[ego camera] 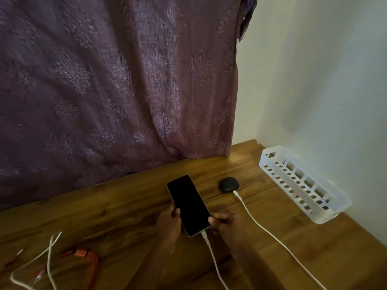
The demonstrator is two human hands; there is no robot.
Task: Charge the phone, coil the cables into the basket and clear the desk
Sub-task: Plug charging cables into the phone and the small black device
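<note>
Purple patterned curtain hangs behind the far edge of the wooden tabletop, and a pale wall runs along the right edge. A white slotted basket lies along that right edge near the far right corner, against the wall. Near the middle of the tabletop, both hands hold a dark phone, screen up and unlit, slanting from the far left to the near right. The left hand has its fingers clasped on the phone's left side; the right hand has its fingers pinched on the phone's lower right corner. A white cable is plugged into the phone's near end and runs off the near edge. A second white cable runs from a small black rounded case, which sits between the phone and the basket, off towards the near right corner. Near the near left corner, loose white cables lie tangled with an orange-red cable.
</note>
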